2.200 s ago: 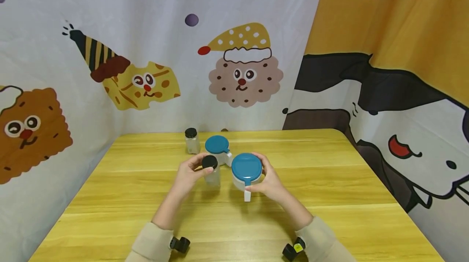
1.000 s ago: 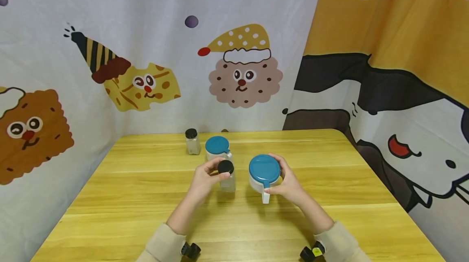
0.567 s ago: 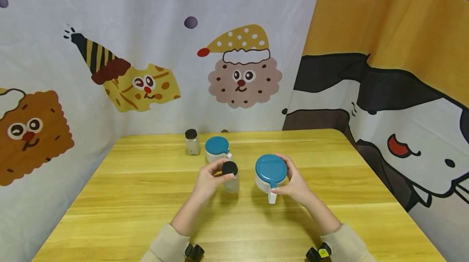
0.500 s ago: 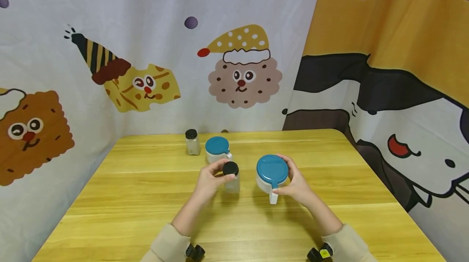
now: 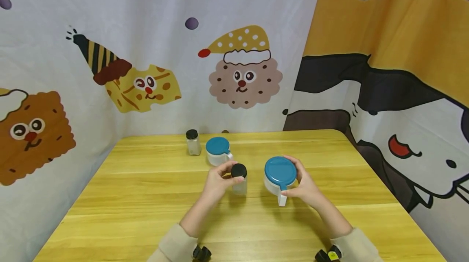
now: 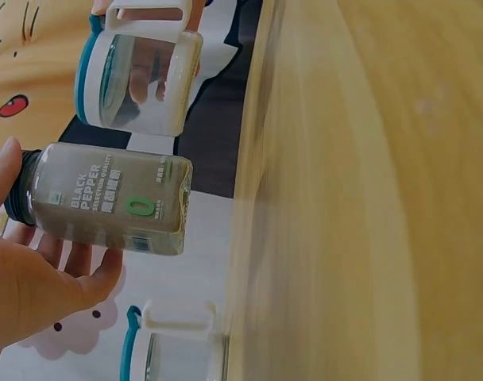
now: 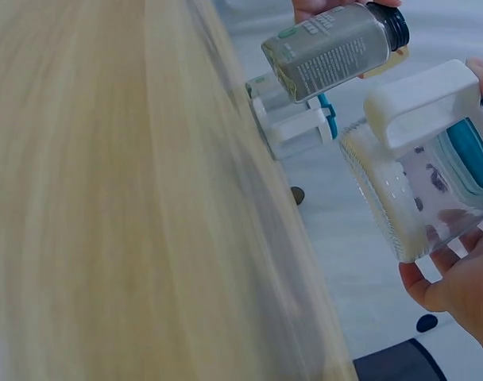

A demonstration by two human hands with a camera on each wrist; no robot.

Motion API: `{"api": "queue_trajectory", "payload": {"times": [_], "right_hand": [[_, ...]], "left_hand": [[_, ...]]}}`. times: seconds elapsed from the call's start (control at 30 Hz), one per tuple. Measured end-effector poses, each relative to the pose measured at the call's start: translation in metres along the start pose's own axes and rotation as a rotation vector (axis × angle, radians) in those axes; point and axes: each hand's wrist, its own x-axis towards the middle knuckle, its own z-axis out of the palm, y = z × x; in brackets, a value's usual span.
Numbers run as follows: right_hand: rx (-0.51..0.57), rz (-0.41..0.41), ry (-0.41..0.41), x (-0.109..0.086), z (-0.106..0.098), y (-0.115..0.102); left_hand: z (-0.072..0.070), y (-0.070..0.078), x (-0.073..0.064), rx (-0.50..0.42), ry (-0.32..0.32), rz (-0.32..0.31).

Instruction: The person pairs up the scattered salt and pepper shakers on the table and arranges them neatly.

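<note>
My left hand (image 5: 216, 184) grips a black pepper bottle (image 6: 106, 198) by its black cap and upper side. The bottle is upright, with printed labelling that reads BLACK PEPPER in the left wrist view. To its right, my right hand (image 5: 307, 188) holds a clear seasoning jar (image 7: 420, 186) with a blue lid and white handle, fingers around the far side and thumb by the handle. A pale cream band shows at the jar's base. Both wrist views show bottle and jar raised above the wooden table (image 5: 154, 197), a small gap apart.
A second blue-lidded jar (image 5: 218, 148) with a white handle stands at the back of the table. Left of it is another black-capped bottle (image 5: 193, 143). A printed cartoon curtain (image 5: 154, 18) hangs right behind the table's far edge.
Both hands have moved to the right, carrying the black pepper bottle and the seasoning jar with them. The standing jar and bottle at the back have stayed in place.
</note>
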Motion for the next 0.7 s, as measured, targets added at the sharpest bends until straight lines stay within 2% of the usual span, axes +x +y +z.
{"api": "queue_trajectory", "payload": {"times": [0.4,0.7], "right_hand": [[-0.009,-0.016,-0.021,-0.007,-0.013,0.005],[-0.018,-0.043,-0.034,-0.01,-0.02,0.007]], "left_hand": [[0.016,-0.001,-0.002,0.0,-0.001,-0.023],[0.026,-0.007,-0.002,-0.001,-0.005,-0.013]]}}
